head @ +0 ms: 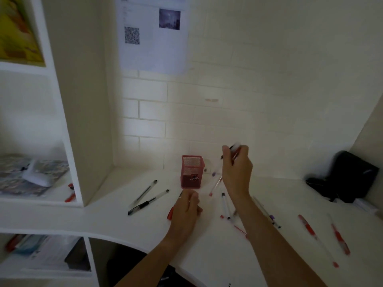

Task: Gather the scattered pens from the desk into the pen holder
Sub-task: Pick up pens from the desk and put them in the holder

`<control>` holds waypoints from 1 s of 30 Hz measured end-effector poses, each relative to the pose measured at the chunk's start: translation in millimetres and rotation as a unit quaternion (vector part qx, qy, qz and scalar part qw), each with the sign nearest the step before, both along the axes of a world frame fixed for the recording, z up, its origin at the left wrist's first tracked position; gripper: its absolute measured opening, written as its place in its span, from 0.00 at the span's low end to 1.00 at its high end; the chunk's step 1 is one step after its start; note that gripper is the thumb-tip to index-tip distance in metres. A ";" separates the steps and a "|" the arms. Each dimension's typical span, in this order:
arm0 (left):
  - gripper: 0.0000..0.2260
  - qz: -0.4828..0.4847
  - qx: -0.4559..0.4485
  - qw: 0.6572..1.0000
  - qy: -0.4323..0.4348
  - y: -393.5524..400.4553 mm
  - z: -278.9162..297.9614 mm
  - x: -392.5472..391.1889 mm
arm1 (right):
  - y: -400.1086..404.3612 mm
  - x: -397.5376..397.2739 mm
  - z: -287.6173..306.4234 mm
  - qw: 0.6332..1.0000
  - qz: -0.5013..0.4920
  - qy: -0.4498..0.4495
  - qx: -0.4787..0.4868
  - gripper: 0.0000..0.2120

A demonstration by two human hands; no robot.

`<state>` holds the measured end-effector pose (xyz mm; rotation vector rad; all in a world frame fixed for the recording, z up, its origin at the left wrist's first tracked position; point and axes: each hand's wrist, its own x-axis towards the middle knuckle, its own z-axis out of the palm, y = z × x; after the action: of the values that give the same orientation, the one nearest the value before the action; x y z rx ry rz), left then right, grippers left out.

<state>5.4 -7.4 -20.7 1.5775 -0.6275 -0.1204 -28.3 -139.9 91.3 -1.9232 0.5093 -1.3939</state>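
Both hands grip pens, right hand (236,168) a bunch, left hand (187,206) one red, beside the red mesh pen holder (191,171) near the desk's (128,222) back edge holding a binder clip (194,178).

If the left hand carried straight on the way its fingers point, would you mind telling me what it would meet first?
Most likely the red mesh pen holder: the left hand, gripping a red pen, points up the desk toward it. Depth is unclear, so it might pass just beside it.

White brick wall (238,96), white shelving (80,121), dim light.
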 end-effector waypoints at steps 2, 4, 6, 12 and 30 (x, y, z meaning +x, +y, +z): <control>0.12 -0.001 -0.006 1.000 0.010 -0.8 -2.8 -0.6 | -1.4 17.5 13.9 0.999 -0.002 -0.032 -0.024 0.11; 0.13 -0.004 -0.010 1.000 0.019 -2.6 -5.5 0.4 | -3.0 35.7 19.9 0.998 0.007 -0.048 -0.043 0.10; 0.14 -0.010 -0.010 0.999 0.028 -4.6 -8.1 2.4 | -2.6 50.0 23.1 0.996 0.024 -0.070 -0.049 0.09; 0.17 -0.030 -0.001 0.999 0.014 -8.8 -14.8 5.4 | -4.8 89.0 20.4 0.993 0.071 -0.092 -0.019 0.10; 0.19 -0.002 0.055 0.998 -0.005 -13.3 -13.0 5.0 | 2.6 96.0 -14.8 0.982 0.140 0.002 -0.130 0.09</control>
<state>10.4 -20.7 -33.7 1.6830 -0.6406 -0.1520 67.6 -137.4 76.5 -2.1072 0.0514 -1.3229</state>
